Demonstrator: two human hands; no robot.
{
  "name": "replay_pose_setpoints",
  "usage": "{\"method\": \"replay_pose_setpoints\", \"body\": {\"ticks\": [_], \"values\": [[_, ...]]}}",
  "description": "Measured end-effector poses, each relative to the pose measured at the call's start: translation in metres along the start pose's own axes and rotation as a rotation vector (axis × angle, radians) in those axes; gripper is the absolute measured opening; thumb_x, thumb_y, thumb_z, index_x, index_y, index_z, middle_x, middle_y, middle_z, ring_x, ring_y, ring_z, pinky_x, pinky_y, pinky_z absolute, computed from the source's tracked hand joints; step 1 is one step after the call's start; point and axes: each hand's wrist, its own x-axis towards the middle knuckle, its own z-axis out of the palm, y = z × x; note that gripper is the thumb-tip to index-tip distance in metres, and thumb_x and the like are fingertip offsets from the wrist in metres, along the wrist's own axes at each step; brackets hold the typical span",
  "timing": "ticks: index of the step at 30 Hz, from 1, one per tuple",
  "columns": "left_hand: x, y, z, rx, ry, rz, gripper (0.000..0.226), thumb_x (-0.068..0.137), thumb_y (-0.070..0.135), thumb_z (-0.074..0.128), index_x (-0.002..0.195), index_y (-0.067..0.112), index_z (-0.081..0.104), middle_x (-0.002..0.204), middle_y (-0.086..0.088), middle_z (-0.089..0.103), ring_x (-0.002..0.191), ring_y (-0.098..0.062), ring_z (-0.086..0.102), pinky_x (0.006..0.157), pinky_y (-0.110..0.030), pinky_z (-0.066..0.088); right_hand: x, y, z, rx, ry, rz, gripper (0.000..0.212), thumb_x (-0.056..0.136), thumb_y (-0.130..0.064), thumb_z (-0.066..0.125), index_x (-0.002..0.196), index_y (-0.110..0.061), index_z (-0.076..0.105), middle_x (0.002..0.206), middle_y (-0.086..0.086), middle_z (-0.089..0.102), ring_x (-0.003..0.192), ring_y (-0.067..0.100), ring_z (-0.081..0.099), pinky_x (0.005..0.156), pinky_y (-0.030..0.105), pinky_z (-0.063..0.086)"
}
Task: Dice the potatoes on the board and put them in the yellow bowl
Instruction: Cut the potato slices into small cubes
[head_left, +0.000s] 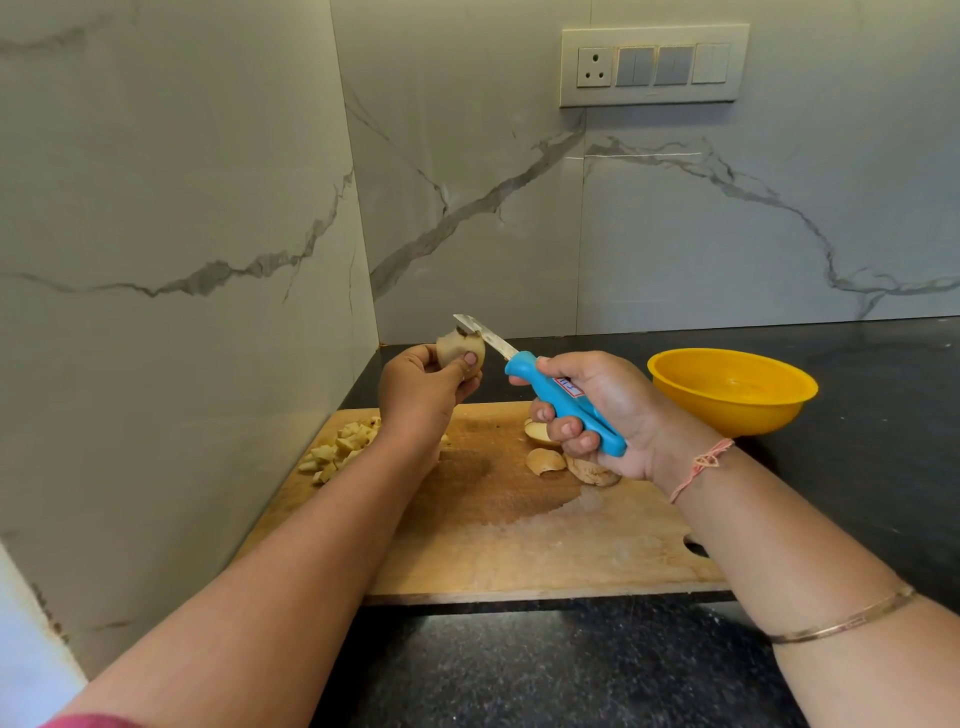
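Head view, one moment.

- Left hand (421, 392): raised above the far left part of the cutting board (519, 551). Thumb and fingers curl round one potato piece (461, 352) and pinch it. The skin is partly on, with a ragged cut at the top.
- Right hand (602, 410): four fingers wrap the blue handle of one knife (535, 382), and my thumb lies along the handle's top. The blade (485, 336) points left and away from me, and its front part rests against the top edge of the held piece.
- Board: one wooden board on the black stone counter (519, 670), pushed into the corner of the marble wall (182, 208).
- On the board: one heap of diced potato (340, 448) at the far left edge. I count three larger potato pieces (544, 460) just under my right hand. They are partly hidden by my fingers, so the count is uncertain.
- Yellow bowl (732, 387): one, standing on the counter just beyond the board's far right corner, behind my right wrist.
- Right arm: one pink thread bracelet (701, 466) at the wrist and one thin metal bangle (841, 622) further up.
- Back wall: one switch plate (654, 65) with one socket and three switch modules.
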Motion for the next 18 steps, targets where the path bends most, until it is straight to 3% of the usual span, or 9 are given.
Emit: {"method": "replay_pose_setpoints", "body": {"ticks": [4,8,12,18], "values": [[-0.0002,-0.0005,-0.0012,0.066,0.012,0.034,0.027,0.087,0.012,0.066,0.113,0.008,0.063,0.102,0.0,0.063,0.098,-0.018,0.066,0.085,-0.03,0.056,0.0005,0.0007,0.0003,-0.033,0.014,0.005,0.033,0.098,-0.029,0.042,0.12,-0.009,0.054,0.067,0.005,0.047,0.035,0.006,0.041,0.031,0.013,0.033],[-0.0047,-0.0008,0.0015,0.127,-0.046,0.078,0.026,0.085,0.013,0.068,0.111,0.009,0.064,0.096,0.002,0.065,0.093,-0.016,0.067,0.078,-0.022,0.056,0.0013,0.0017,0.0003,-0.024,0.042,0.006,0.031,0.098,-0.028,0.041,0.12,-0.009,0.053,0.067,0.005,0.047,0.035,0.006,0.041,0.031,0.012,0.033],[-0.0066,-0.0008,0.0044,0.152,-0.088,0.075,0.026,0.085,0.012,0.068,0.11,0.009,0.064,0.098,0.0,0.065,0.092,-0.015,0.067,0.08,-0.024,0.056,0.002,0.0016,-0.0008,0.026,0.034,0.025,0.032,0.098,-0.028,0.041,0.118,-0.008,0.054,0.066,0.005,0.047,0.035,0.006,0.041,0.031,0.012,0.033],[-0.0004,-0.0033,0.0004,0.122,0.019,0.038,0.023,0.086,0.017,0.069,0.107,0.01,0.066,0.092,0.002,0.067,0.09,-0.016,0.068,0.086,-0.032,0.056,0.0005,-0.0012,-0.0014,0.062,-0.024,0.064,0.034,0.097,-0.028,0.042,0.119,-0.005,0.055,0.063,0.005,0.046,0.033,0.005,0.039,0.029,0.013,0.032]]}}
